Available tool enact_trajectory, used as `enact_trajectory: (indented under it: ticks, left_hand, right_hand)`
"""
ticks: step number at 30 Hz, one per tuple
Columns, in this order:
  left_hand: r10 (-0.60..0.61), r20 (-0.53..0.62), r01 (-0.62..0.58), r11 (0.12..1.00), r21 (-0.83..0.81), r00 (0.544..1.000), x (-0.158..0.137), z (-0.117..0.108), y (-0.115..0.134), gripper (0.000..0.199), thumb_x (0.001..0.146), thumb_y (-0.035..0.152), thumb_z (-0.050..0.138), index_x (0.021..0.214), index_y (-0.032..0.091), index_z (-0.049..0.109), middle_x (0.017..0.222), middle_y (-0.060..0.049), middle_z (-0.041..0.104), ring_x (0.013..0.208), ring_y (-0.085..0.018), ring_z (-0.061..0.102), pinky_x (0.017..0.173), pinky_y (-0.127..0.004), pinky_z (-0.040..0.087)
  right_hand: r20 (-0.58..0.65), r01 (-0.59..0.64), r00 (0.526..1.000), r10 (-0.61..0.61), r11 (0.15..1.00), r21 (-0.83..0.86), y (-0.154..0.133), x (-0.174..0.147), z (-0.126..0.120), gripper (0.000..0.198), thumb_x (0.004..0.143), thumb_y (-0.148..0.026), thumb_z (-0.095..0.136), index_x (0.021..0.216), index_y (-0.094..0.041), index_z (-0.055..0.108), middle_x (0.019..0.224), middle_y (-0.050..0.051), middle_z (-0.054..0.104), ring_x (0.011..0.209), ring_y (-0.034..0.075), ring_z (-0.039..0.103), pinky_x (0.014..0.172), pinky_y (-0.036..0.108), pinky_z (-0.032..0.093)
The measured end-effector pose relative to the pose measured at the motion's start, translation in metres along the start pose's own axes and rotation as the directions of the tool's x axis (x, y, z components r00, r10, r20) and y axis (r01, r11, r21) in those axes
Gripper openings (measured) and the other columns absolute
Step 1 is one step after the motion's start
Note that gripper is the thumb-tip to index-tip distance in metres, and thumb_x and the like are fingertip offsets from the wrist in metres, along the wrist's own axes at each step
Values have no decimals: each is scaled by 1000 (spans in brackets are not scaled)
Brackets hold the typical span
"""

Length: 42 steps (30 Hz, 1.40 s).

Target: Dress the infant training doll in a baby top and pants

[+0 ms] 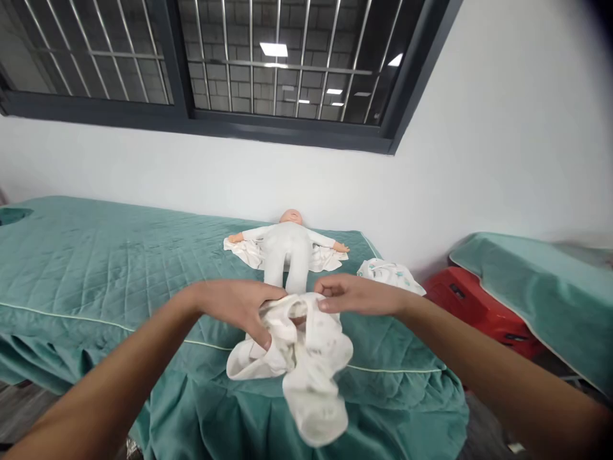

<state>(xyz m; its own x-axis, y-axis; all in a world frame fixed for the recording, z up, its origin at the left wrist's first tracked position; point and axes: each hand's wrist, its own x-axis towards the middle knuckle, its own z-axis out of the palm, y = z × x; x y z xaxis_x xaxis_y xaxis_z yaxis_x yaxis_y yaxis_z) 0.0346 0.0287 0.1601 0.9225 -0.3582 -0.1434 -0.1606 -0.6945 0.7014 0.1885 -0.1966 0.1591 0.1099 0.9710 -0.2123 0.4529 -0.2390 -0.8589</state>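
Note:
My left hand (239, 310) is closed on one side of white baby pants (313, 345), thumb on the near side. Opposite it, my right hand (357, 295) pinches the fabric between thumb and fingers. The pants bunch around a dark opening, with one leg hanging over the bed's front edge. Just beyond lies a baby doll (287, 241) in white, head toward the wall, arms spread and legs toward me. Its feet are hidden behind the pants and my hands; whether they are inside the fabric I cannot tell. A white garment (251, 253) is spread under the doll's arms.
The bed has a green quilted cover (119, 255). A folded white printed cloth (390, 275) lies on its right end. To the right are a red case (460, 300) and another green-covered surface (550, 287). A barred window (287, 131) is set in the wall behind.

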Motion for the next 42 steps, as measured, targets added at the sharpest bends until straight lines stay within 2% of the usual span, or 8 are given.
enact_trajectory:
  ticks: [6,10,18,23,28,33,37,42]
  left_hand:
    - [-30,38,23,985,170,999,1,-53,45,49,75,53,67,116,27,65,107,-1,67,90,-20,59,71,-23,41]
    - [-53,2,51,981,187,999,4,-69,63,40,80,54,59,101,22,70,94,-2,68,79,-18,58,66,-24,39]
    - [117,-334,-7,949,314,935,3,-86,104,18,69,34,66,81,21,63,75,-1,59,65,-15,50,58,-26,33]
    - [177,-401,-33,939,341,899,-5,-89,116,20,69,38,67,73,20,60,73,0,58,67,-15,52,59,-25,34]
    - [74,-299,30,943,331,951,-26,-91,109,35,70,55,69,79,21,65,81,-1,63,70,-16,55,59,-25,35]
    - [31,-317,95,923,374,948,-40,-91,107,41,82,60,54,78,21,66,80,-2,64,68,-16,55,58,-27,35]
    - [61,-539,159,922,352,840,-38,-89,115,45,81,62,54,70,19,61,71,-4,59,60,-16,52,53,-28,31]
    - [141,-838,14,984,175,527,-33,-84,133,36,79,53,62,74,18,58,75,-3,60,65,-15,52,58,-28,37]
  right_hand:
    - [-95,-21,995,6,987,-159,-56,-10,-26,37,85,-55,62,86,-18,64,84,0,55,79,14,48,72,27,38]
    - [-146,-41,989,22,990,-134,-79,-17,-35,39,83,-57,62,88,-18,65,85,1,59,79,15,51,72,29,39]
    - [-170,-76,985,37,971,-229,-125,-20,-47,41,77,-59,67,89,-20,74,79,2,66,71,15,55,68,30,42]
    - [-174,-90,984,29,932,-352,-158,-32,-55,38,71,-54,73,92,-23,77,86,2,71,79,19,61,73,32,45]
    - [-174,-132,984,39,816,-563,-156,-55,-66,38,72,-60,69,90,-26,76,107,3,70,97,24,62,79,32,46]
    - [-344,-304,935,85,692,-654,-142,-75,-70,47,72,-69,65,71,-22,67,79,2,65,74,21,58,67,33,41]
    - [-435,-250,900,0,819,-517,-153,-84,-57,51,75,-72,61,70,-22,66,78,3,66,76,21,59,69,33,43]
    - [-518,48,838,-169,970,-238,-178,-77,-33,51,80,-68,58,94,-21,72,103,9,70,95,24,63,86,40,49]
